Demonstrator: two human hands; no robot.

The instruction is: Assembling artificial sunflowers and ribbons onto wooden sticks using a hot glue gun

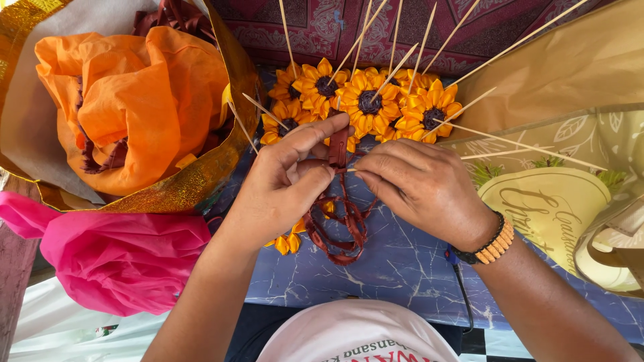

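head camera | looks steeply down from above | close over blue tabletop | single view

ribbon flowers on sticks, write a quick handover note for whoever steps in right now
Left hand: pinching dark red ribbon near its upper end, thumb and fingers closed on it.
Right hand: fingertips on the same ribbon beside a thin stick end, a beaded bracelet on the wrist.
Things: the ribbon trails in loops on the blue marbled table. Finished orange flowers on sticks lie just beyond the hands. Orange bag and pink bag sit at left.
Done: a cluster of flowers. Left: the piece in hand is not yet a flower.
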